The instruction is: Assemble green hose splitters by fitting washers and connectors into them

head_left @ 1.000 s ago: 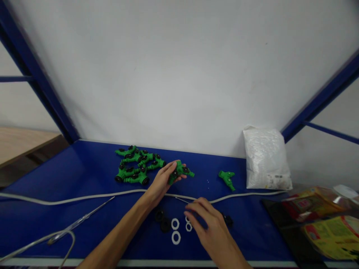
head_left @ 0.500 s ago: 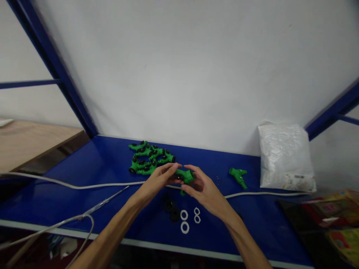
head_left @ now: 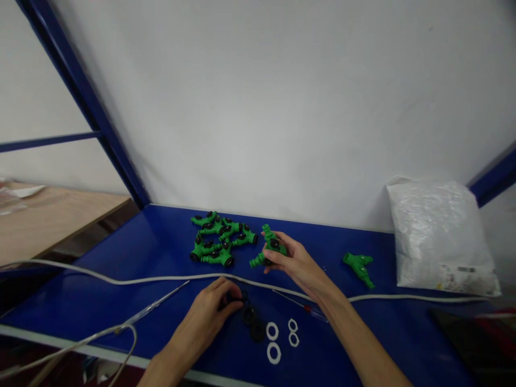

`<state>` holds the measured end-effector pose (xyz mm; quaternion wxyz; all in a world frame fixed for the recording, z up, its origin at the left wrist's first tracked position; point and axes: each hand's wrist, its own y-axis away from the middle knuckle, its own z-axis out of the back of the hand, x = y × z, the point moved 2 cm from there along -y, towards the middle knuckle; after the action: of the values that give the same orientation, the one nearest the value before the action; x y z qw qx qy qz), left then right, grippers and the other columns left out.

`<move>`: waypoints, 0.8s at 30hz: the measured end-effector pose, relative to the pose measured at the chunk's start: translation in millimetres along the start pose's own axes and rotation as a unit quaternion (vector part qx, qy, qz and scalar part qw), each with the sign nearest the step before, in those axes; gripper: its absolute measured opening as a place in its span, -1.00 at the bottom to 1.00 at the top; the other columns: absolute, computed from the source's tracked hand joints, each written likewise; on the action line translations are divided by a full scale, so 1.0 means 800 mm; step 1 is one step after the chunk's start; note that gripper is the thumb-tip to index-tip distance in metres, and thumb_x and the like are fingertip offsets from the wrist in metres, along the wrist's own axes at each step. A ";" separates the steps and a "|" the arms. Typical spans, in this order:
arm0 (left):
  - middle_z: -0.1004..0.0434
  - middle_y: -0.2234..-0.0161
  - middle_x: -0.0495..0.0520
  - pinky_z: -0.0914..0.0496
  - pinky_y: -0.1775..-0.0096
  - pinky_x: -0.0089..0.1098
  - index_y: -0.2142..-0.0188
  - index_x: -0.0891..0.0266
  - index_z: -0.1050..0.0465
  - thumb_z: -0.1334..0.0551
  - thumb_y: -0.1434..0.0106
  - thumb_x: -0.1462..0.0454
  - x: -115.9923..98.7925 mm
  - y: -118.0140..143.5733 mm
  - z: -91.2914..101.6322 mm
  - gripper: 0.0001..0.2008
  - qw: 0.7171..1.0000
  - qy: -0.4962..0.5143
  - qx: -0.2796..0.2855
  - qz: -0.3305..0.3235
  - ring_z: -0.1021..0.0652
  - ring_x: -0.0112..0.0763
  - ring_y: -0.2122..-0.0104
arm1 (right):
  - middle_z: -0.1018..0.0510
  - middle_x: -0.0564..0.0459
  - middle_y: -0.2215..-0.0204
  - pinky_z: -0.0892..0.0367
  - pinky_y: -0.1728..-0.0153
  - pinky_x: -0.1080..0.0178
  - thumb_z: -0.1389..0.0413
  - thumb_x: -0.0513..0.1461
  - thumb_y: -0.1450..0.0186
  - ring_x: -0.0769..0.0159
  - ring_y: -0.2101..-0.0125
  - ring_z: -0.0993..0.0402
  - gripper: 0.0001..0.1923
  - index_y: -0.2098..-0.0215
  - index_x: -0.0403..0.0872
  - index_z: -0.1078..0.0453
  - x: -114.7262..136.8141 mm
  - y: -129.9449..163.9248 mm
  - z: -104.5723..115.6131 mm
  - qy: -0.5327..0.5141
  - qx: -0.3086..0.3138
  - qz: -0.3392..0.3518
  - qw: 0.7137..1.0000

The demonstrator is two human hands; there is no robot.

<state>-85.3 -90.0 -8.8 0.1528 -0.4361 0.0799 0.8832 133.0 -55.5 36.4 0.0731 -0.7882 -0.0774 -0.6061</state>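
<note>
Above blue bench (head_left: 121,252) — right hand (head_left: 296,262) grips green fitting (head_left: 269,248).

Green fitting (head_left: 271,248): you hold it in your right hand (head_left: 296,263), lifted off the blue tabletop (head_left: 133,252), tilted, one branch pointing up, another down-left with a black end; a black knob shows on its body. Black ring (head_left: 236,296): small, dark, lying on the tabletop just below the white cable (head_left: 161,278); your left hand (head_left: 209,312) has thumb and fingertips pinched on it. Two more black rings (head_left: 253,322) sit just right of it, flat on the surface.
</note>
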 end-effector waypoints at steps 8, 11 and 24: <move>-0.62 0.33 0.03 -0.33 0.25 -0.39 0.27 0.17 -0.57 -0.35 -0.15 0.06 -0.042 -0.058 0.030 -0.74 0.986 0.147 -0.071 0.019 -0.55 -0.27 0.31 | -0.51 0.08 0.37 -0.38 0.53 0.31 -0.36 -0.10 -0.13 0.30 0.39 -0.45 -0.63 0.17 -0.10 -0.47 -0.021 -0.002 0.008 -0.010 -0.061 0.019 0.998; -0.64 0.36 0.06 -0.35 0.25 -0.40 0.33 0.20 -0.59 -0.38 -0.13 0.10 -0.077 -0.104 0.026 -0.77 0.977 0.198 -0.067 -0.037 -0.56 -0.27 0.33 | -0.50 0.10 0.33 -0.41 0.49 0.29 -0.39 -0.12 -0.10 0.31 0.38 -0.44 -0.60 0.14 -0.05 -0.46 -0.024 0.001 0.006 -0.036 -0.057 0.027 0.997; -0.58 0.39 0.00 -0.37 0.27 -0.43 0.22 0.19 -0.58 -0.34 -0.20 0.10 -0.077 -0.167 -0.017 -0.76 0.967 0.245 0.022 -0.061 -0.53 -0.36 0.36 | -0.46 0.08 0.30 -0.28 0.44 0.34 -0.13 0.00 -0.35 0.34 0.33 -0.36 -0.68 0.04 0.02 -0.45 -0.023 0.001 0.018 0.038 -0.102 0.027 0.994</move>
<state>5.5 19.3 30.6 0.1914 -0.6400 0.1077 0.7363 142.3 -54.1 14.8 0.0111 -0.7699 0.0087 -0.6380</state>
